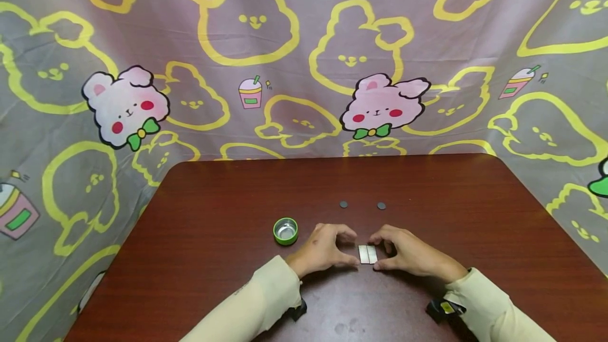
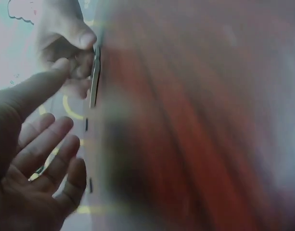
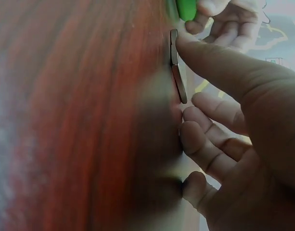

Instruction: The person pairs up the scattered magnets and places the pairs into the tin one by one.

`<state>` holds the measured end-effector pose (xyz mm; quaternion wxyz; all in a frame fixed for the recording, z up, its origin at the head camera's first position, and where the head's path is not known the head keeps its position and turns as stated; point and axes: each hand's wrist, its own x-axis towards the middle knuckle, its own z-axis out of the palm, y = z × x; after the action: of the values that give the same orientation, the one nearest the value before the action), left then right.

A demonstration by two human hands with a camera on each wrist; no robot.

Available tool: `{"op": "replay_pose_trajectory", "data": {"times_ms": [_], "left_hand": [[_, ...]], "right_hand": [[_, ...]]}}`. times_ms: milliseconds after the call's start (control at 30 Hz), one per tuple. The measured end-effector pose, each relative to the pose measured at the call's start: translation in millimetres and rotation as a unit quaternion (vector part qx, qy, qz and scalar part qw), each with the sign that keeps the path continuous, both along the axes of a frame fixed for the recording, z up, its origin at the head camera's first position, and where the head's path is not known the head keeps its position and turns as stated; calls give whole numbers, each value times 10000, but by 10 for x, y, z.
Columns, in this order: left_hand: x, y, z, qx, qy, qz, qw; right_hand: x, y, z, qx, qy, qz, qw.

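Observation:
A flat silver piece made of two narrow rectangular panels [image 1: 368, 254] lies on the table between the hands. In the right wrist view, its panels [image 3: 175, 61] appear edge-on, at a slight angle to each other. My left hand [image 1: 323, 247] is just left of it, thumb and fingers spread apart and holding nothing. On the other side, my right hand [image 1: 408, 252] has its thumb at the piece's near right corner; whether it touches is hard to tell. Its loosely bent fingers stand apart from the far end.
A small round green tin [image 1: 285, 231] with a silver inside sits left of my left hand. Two small dark discs, a left one [image 1: 343, 204] and a right one [image 1: 381, 206], lie farther back on the brown table [image 1: 228, 189]. Patterned cloth [image 1: 304, 83] hangs behind.

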<state>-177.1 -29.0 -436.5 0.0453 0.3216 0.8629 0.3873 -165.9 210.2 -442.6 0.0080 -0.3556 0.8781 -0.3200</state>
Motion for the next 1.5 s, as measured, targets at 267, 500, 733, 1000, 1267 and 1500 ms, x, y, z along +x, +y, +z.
{"op": "replay_pose_trajectory", "data": {"times_ms": [267, 500, 733, 1000, 1267, 1500], "left_hand": [[53, -233, 109, 215, -60, 114, 9997], [70, -521, 123, 589, -71, 517, 9969], [63, -782, 114, 765, 386, 1037, 9909], [61, -1007, 120, 785, 451, 1652, 9821], [17, -1151, 82, 567, 368, 1931, 9789], [3, -1195, 39, 558, 96, 1963, 9789]], "right_hand": [[-24, -38, -7, 315, 0, -64, 9995], [-19, -61, 3, 294, 78, -46, 9995], [11, -73, 31, 474, -123, -252, 9985], [6, -112, 38, 521, -453, -312, 9971], [-2, -104, 60, -208, -817, 63, 9964], [-12, -91, 76, -145, -1355, -32, 9907]]}}
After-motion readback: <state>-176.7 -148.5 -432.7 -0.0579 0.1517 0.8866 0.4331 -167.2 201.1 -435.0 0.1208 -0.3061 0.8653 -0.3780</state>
